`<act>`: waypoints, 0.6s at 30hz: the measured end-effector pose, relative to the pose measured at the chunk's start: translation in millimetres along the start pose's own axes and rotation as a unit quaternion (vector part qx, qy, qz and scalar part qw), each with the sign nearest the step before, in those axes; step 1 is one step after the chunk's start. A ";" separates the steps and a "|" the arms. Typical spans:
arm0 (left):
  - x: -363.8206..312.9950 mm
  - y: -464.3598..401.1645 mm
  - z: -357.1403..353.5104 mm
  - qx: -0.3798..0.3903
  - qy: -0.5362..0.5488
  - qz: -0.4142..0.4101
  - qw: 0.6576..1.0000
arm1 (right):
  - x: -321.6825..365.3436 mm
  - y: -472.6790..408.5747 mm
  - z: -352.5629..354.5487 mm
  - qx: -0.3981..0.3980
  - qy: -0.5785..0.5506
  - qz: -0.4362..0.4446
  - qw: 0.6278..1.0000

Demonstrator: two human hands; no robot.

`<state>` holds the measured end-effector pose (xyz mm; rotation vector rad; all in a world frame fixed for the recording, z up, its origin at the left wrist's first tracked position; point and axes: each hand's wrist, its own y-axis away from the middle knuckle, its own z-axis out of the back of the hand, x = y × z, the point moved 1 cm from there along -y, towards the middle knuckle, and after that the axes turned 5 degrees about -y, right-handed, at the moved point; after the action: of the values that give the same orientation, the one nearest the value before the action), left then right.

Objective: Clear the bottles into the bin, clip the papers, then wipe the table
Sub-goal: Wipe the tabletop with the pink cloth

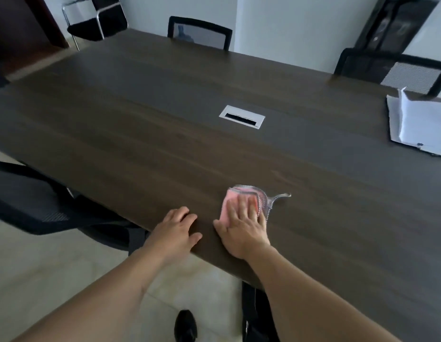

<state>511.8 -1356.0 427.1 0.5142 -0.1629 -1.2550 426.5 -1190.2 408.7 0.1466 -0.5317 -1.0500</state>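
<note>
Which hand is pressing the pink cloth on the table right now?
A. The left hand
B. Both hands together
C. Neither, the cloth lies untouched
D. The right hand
D: the right hand lies flat on the pink cloth, while the left hand rests on the bare table edge beside it, off the cloth.

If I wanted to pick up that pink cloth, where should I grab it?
Probably the loose striped corner of the pink cloth, coming in from the right. That tip sticks out free, while the right hand lies flat over the rest. The left hand only rests on the table edge.
</note>
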 end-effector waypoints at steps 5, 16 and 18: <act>75.4 -39.2 30.1 -0.019 -0.058 0.029 0.998 | 78.2 -13.7 -32.4 -0.046 0.005 0.162 0.986; 198.7 -92.8 91.1 0.077 -0.062 0.066 0.993 | 112.6 -102.5 -4.2 -0.068 -0.045 -0.047 0.996; 210.0 -98.4 97.7 0.085 -0.073 0.049 0.992 | 154.4 -115.1 -17.4 -0.052 -0.037 -0.007 0.998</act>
<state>454.9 -1601.0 434.4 0.5531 -0.4169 -1.1880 403.9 -1382.1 405.5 0.0198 -0.5416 -1.0966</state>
